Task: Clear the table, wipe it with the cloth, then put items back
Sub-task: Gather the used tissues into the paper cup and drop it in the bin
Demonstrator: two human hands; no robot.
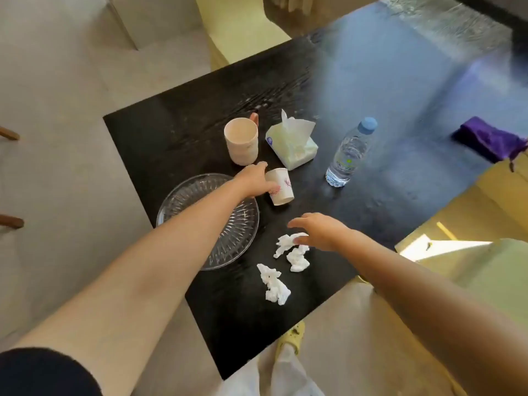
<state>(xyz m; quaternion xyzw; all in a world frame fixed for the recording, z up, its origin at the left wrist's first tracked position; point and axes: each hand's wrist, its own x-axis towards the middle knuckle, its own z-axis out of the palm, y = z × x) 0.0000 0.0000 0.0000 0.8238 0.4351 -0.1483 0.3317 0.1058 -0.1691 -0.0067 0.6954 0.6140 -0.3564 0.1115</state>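
Observation:
On the black table (177, 130), my left hand (254, 180) wraps around a tilted white paper cup (281, 187) with a pink print. My right hand (317, 230) hovers open just over a crumpled white tissue (285, 242), fingertips touching it. A second tissue wad (298, 258) lies beside it and a third (274, 284) nearer the front edge. A clear glass plate (185, 201) sits under my left forearm. Behind stand a pink mug (241, 141), a tissue pack (291, 144) and a water bottle (350, 154). A purple cloth (488, 138) lies at the far right.
A yellow seat (485, 201) presses against the table's right side, and another yellow chair (237, 30) stands at the far edge. Grey floor lies to the left. My legs and a yellow shoe (294, 335) are below the table's front edge.

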